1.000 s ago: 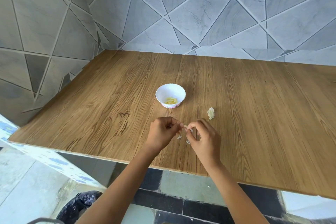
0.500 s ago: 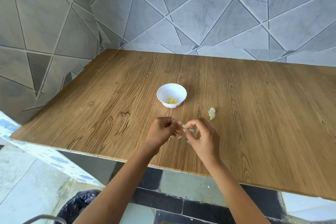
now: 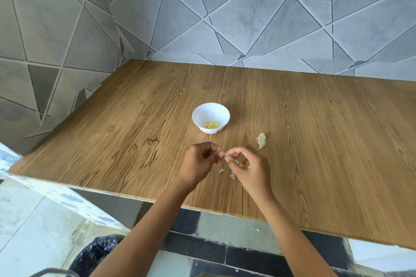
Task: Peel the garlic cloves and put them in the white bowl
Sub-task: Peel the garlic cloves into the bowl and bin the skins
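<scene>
Both hands meet just below the middle of the frame, over the wooden table (image 3: 315,141). The left hand (image 3: 198,164) and right hand (image 3: 249,166) have curled fingers, pinching a tiny garlic clove (image 3: 226,154) between the fingertips, mostly hidden tbh. A few skin scraps (image 3: 232,175) lie on the table right under them. Higher up, near centre, sits the white bowl (image 3: 198,112) with yellowish peeled cloves (image 3: 211,124) at the bottom. An unpeeled garlic piece (image 3: 261,140) lies just above the right hand. Grey tiled wall (image 3: 247,18) fills the top, black bag (image 3: 90,254) at lower left.
</scene>
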The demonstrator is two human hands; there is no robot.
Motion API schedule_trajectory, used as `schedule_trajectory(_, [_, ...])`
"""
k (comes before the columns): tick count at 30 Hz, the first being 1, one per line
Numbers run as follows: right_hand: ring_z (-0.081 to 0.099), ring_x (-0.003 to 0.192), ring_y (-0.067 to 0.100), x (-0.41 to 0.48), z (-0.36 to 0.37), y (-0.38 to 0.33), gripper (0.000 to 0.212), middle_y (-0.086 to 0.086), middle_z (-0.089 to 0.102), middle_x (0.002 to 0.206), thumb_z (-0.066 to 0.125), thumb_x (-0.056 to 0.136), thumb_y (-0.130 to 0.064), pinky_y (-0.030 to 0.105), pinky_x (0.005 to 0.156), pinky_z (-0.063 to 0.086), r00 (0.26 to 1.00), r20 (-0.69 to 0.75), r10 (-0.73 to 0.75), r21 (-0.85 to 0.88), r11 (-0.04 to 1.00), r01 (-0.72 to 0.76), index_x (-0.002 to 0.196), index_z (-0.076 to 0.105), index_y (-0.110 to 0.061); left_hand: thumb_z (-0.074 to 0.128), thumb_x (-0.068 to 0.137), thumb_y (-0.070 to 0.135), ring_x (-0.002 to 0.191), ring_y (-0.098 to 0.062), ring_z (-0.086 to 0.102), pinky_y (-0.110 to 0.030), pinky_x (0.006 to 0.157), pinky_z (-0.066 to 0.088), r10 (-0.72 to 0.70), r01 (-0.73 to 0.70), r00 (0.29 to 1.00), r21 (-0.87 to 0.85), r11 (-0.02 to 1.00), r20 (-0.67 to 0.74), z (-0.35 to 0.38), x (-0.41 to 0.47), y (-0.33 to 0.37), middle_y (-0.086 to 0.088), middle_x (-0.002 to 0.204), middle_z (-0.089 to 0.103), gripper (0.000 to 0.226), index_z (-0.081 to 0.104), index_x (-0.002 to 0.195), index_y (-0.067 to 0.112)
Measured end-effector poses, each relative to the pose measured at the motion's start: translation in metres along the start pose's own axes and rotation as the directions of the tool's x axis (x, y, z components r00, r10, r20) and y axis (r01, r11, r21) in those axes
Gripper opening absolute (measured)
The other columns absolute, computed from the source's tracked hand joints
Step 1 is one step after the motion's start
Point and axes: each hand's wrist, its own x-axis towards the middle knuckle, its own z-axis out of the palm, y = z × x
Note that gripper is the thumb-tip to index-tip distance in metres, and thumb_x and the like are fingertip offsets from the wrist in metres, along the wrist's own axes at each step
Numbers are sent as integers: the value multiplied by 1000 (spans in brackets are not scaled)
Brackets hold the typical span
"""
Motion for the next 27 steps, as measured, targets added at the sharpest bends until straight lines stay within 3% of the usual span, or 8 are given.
schedule_trajectory(5, [61, 65, 7, 2, 0, -3, 9, -12, 70, 80, 75, 78, -11, 16, 56, 44, 982, 25, 188, 172, 967, -190, 82, 71, -18, 65, 86, 3, 66, -5, 57, -18, 68, 48, 54, -54, 998, -19, 998, -17, 1, 2, 0, -2, 72, 66, 5, 70, 89, 3])
schedule_trajectory(9, [59, 65, -1, 6, -3, -9, 25, -13, 69, 77, 72, 79, -1, 17, 63, 47, 959, 96, 268, 298, 911, -284, 80, 69, -26, 64, 87, 2, 73, -13, 61, -26, 75, 51, 47, -46, 999, -90, 995, -1, -1, 4, -3, -10, 77, 67, 7, 68, 90, 5])
schedule_trajectory(14, [61, 69, 10, 8, -7, -9, 30, -11, 70, 74, 72, 79, -3, 31, 69, 52, 940, 175, 294, 300, 893, -335, 79, 69, -33, 62, 87, -2, 74, -11, 62, -23, 73, 53, 77, -72, 996, -123, 990, 37, -3, 7, -3, -3, 76, 67, 10, 67, 90, 6])
schedule_trajectory(21, [61, 67, 15, 11, -8, -14, 24, -5, 70, 74, 74, 78, -7, 32, 65, 52, 937, 199, 286, 233, 915, -328, 80, 69, -30, 62, 86, -4, 72, -6, 60, -17, 71, 48, 116, -106, 991, -136, 985, 70, -5, 8, -1, -1, 75, 66, 10, 67, 89, 3])
schedule_trajectory(24, [56, 55, 1, 14, -12, -21, 12, -6, 68, 68, 70, 81, -4, 15, 52, 44, 848, 321, 422, 358, 775, -521, 79, 70, -16, 61, 87, -5, 76, -8, 61, -18, 74, 48, 117, -104, 990, -151, 983, 82, -6, 8, -1, -5, 79, 66, 12, 67, 89, 5])
schedule_trajectory(27, [48, 50, 4, 15, -15, -19, 5, -9, 63, 62, 69, 81, -6, 14, 45, 32, 739, 457, 496, 444, 593, -672, 82, 68, -11, 58, 87, -7, 74, -7, 60, -18, 72, 48, 105, -81, 989, -208, 975, 105, -7, 6, 0, -5, 79, 65, 13, 66, 89, 4])
